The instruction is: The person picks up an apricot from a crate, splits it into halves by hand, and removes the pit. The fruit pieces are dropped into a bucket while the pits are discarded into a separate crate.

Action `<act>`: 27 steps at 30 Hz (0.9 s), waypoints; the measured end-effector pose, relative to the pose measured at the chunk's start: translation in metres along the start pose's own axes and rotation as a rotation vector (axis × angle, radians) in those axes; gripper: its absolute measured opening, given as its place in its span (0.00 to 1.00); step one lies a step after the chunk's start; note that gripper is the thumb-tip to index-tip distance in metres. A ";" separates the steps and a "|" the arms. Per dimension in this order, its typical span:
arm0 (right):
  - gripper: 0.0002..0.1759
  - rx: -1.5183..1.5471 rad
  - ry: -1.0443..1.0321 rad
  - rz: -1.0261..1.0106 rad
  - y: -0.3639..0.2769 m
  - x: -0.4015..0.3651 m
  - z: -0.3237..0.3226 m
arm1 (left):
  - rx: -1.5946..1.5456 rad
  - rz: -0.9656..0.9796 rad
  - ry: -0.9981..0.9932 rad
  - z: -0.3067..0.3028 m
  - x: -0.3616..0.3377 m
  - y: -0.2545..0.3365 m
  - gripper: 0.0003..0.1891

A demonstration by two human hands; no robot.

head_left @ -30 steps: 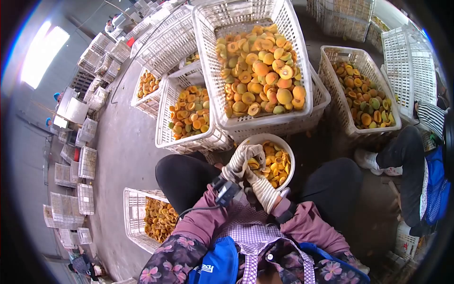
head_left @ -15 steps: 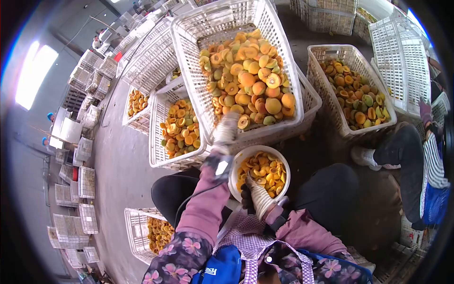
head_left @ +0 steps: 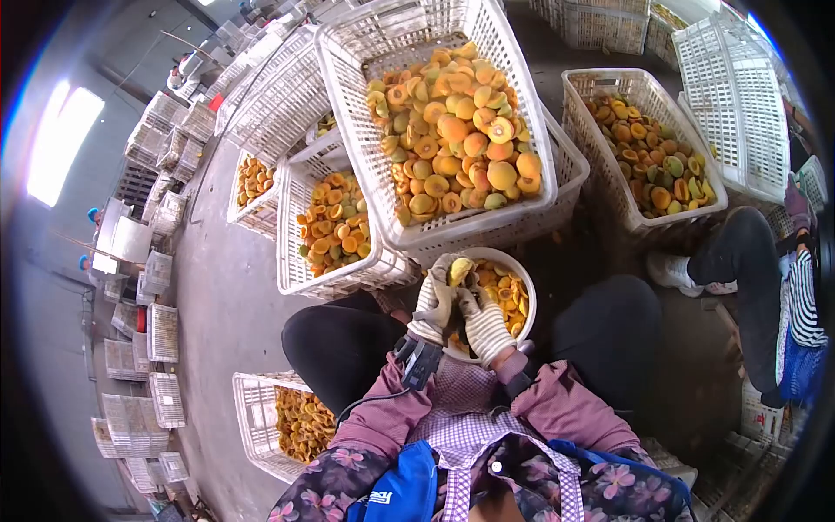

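now that l hand (head_left: 437, 291) quit crate (head_left: 355, 111), grip's clamped on fruit (head_left: 461, 271); r grip (head_left: 484, 325) unclear

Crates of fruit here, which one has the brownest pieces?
The crate at lower left; its pieces look flat and brownish, while the others hold rounder, brighter fruit.

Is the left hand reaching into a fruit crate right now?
No, the left hand is at the round white bucket, close beside the right hand.
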State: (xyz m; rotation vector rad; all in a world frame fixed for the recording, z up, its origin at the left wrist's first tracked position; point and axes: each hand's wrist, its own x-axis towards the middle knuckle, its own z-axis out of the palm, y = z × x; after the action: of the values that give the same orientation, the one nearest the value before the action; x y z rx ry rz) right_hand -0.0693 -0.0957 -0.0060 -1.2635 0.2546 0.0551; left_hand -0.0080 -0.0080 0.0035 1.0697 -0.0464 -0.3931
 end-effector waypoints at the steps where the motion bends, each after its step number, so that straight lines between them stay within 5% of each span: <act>1: 0.22 -0.156 -0.060 0.023 0.007 0.000 -0.002 | -0.110 -0.098 -0.075 -0.010 -0.001 0.003 0.23; 2: 0.22 -0.156 -0.061 0.020 0.005 -0.001 -0.002 | 0.013 0.135 0.175 0.005 -0.009 -0.002 0.23; 6: 0.22 -0.198 -0.016 -0.050 0.004 -0.005 0.000 | 0.252 0.261 0.190 -0.001 -0.012 -0.011 0.25; 9: 0.22 -0.291 0.023 -0.051 0.004 -0.007 -0.003 | 0.063 0.085 0.236 0.007 -0.014 -0.003 0.26; 14: 0.23 -0.424 0.018 -0.025 -0.018 -0.013 -0.004 | 0.240 0.173 0.172 0.012 -0.023 -0.002 0.28; 19: 0.19 -0.392 -0.127 -0.070 0.001 -0.013 -0.002 | 0.084 0.091 0.249 0.013 -0.022 0.012 0.17; 21: 0.17 -0.036 -0.160 0.004 -0.007 -0.018 0.005 | 0.155 0.087 0.243 0.015 -0.022 0.014 0.17; 25: 0.23 -0.393 -0.122 -0.037 -0.010 -0.021 0.002 | 0.438 0.220 0.095 0.024 -0.028 0.017 0.18; 27: 0.15 -0.254 -0.181 0.048 -0.020 -0.024 0.003 | 0.320 0.113 0.221 0.033 -0.031 0.025 0.18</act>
State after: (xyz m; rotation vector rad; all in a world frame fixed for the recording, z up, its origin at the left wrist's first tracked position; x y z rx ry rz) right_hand -0.0888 -0.0967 0.0191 -1.4952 0.1238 0.2484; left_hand -0.0367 -0.0150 0.0460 1.4143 0.0281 -0.1656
